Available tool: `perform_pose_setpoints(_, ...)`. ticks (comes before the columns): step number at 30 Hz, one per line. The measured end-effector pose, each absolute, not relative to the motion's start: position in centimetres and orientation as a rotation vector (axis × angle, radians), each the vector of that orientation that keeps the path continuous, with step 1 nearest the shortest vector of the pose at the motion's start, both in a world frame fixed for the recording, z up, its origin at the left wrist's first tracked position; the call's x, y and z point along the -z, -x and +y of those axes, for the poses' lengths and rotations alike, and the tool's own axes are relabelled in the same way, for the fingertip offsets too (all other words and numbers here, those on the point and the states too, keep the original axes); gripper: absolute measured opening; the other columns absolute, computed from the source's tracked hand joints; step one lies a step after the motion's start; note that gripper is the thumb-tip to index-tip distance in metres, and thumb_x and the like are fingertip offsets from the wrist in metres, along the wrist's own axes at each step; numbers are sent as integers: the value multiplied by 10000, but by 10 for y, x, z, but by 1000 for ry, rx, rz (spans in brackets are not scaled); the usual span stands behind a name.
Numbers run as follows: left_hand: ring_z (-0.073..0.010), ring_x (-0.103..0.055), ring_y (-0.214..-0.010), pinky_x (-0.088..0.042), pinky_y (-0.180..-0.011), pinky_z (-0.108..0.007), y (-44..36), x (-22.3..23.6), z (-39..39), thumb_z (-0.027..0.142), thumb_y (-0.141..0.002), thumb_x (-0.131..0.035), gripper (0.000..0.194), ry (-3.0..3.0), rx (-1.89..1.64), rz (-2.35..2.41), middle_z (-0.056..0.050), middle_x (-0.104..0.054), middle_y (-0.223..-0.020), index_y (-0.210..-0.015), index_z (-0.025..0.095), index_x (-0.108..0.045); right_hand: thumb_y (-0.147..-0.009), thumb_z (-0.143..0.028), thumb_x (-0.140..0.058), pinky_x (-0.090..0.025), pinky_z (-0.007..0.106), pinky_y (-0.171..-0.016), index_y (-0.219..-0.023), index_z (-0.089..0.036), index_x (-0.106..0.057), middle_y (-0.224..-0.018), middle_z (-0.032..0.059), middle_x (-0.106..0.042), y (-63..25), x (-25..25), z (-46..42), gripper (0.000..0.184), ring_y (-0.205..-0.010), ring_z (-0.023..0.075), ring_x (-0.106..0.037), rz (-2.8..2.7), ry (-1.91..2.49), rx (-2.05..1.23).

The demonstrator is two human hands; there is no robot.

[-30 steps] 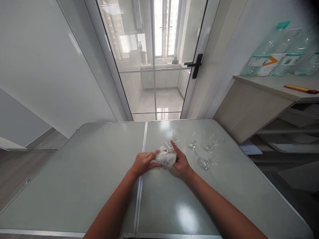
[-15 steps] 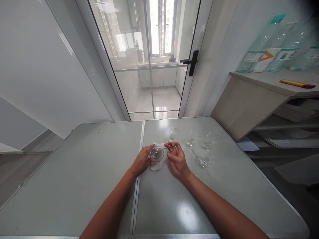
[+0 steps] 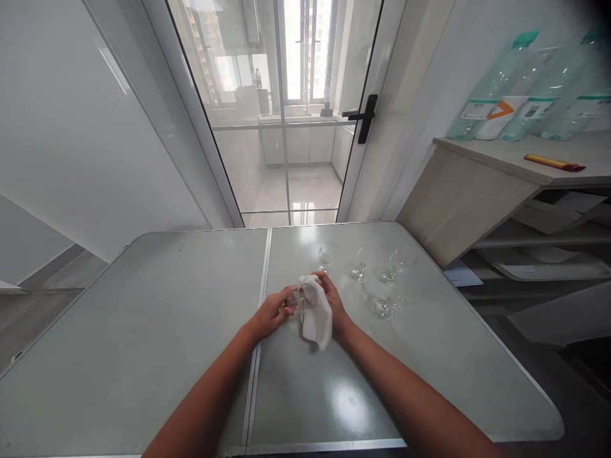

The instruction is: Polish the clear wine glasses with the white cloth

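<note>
My left hand [image 3: 273,313] is closed round a clear glass [image 3: 294,298], which it holds tilted on its side with the mouth to the right. My right hand [image 3: 334,302] grips a white cloth [image 3: 319,323] at its upper part, and the cloth hangs down beside and behind the glass rim. The fingers of my right hand are partly hidden behind the cloth. Just beyond my right hand stands a stemmed glass [image 3: 328,254]. More clear stemmed glasses, such as one glass [image 3: 360,273] and a nearer glass [image 3: 384,309], stand to its right.
The grey-green table [image 3: 157,343] has a metal seam [image 3: 255,381] across it. A glazed door with a black handle [image 3: 366,119] is beyond the far edge. On the right, a shelf unit [image 3: 458,191] carries several plastic bottles [image 3: 506,95] and a yellow-red packet [image 3: 554,163].
The cloth was bunched at the glass, then lay beneath it while my right fingers spread. Now my right hand has lifted the cloth beside the glass rim. The view has shifted slightly right.
</note>
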State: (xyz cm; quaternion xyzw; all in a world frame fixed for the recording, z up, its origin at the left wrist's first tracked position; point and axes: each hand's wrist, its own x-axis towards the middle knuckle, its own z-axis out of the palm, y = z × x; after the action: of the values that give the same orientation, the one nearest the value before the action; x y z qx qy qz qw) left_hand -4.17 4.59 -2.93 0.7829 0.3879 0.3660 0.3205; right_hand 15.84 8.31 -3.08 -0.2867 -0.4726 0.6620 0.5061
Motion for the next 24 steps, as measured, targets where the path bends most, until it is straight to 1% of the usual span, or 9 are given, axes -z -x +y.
perform_pose_setpoints(2, -164, -585, -713, -472, -714, -283, 44, 30, 48, 655, -955, -481, 640, -2163, -872, 1064, -51, -675, -885, -1357, 166, -573, -933, -563, -591, -498, 292, -720, -964, -265, -599, -927, 17, -586, -162, 26, 84, 300, -790, 176, -552, -1103, 713, -1511)
perform_pose_setpoints(4, -133, -556, -636, -449, -673, -256, 45, 33, 49, 582, -933, -586, 554, -2252, -822, 1101, -5, -653, -787, -1313, 179, -608, -949, -574, -553, -507, 338, -846, -899, -250, -652, -1031, 47, -614, -168, 19, 85, 343, -920, 204, -585, -1164, 675, -1433)
perform_pose_setpoints(7, -125, -546, -596, -422, -622, -242, 44, 37, 49, 526, -922, -628, 401, -2333, -869, 1083, 12, -614, -689, -1091, 167, -685, -938, -605, -541, -500, 422, -937, -934, -226, -727, -1075, 92, -657, -174, 10, 83, 422, -1004, 260, -621, -1381, 455, -1568)
perform_pose_setpoints(9, -126, -531, -563, -402, -584, -243, 42, 40, 48, 533, -913, -636, 372, -2375, -958, 1068, 16, -575, -624, -912, 163, -680, -936, -596, -544, -495, 452, -972, -998, -216, -739, -1103, 109, -681, -172, 7, 78, 431, -1054, 287, -634, -1427, 350, -1656)
perform_pose_setpoints(10, -126, -526, -550, -398, -572, -245, 42, 41, 48, 541, -913, -633, 380, -2391, -1018, 1078, 16, -567, -609, -885, 164, -672, -946, -580, -534, -491, 454, -989, -1035, -220, -733, -1131, 108, -687, -170, 7, 76, 422, -1085, 290, -633, -1398, 358, -1673)
perform_pose_setpoints(16, -123, -564, -559, -461, -611, -248, 43, 43, 50, 569, -937, -600, 504, -2418, -1294, 1229, 6, -649, -686, -1226, 157, -636, -1008, -557, -425, -520, 443, -981, -1271, -237, -643, -1242, 100, -690, -156, 7, 70, 469, -1132, 279, -645, -1236, 621, -1712)
perform_pose_setpoints(20, -120, -578, -564, -460, -614, -239, 40, 41, 51, 545, -929, -629, 509, -2473, -1235, 1370, 5, -670, -701, -1271, 169, -624, -1028, -442, -456, -455, 444, -1083, -1275, -288, -651, -1422, 66, -600, -163, 7, 68, 351, -1286, 261, -572, -1394, 667, -1247)
perform_pose_setpoints(22, -132, -590, -565, -440, -592, -243, 39, 40, 50, 461, -934, -642, 416, -2565, -1197, 1408, -4, -675, -687, -1226, 165, -647, -1019, -346, -472, -402, 484, -1138, -1257, -305, -672, -1463, 57, -574, -170, 7, 68, 314, -1344, 261, -534, -1598, 585, -1020)
perform_pose_setpoints(24, -157, -630, -616, -445, -603, -261, 39, 38, 50, 348, -938, -609, 280, -2688, -1159, 1371, -41, -711, -747, -1140, 165, -672, -981, -264, -507, -330, 539, -1185, -1242, -323, -688, -1414, 50, -619, -174, 6, 68, 323, -1332, 268, -549, -1913, 447, -900)
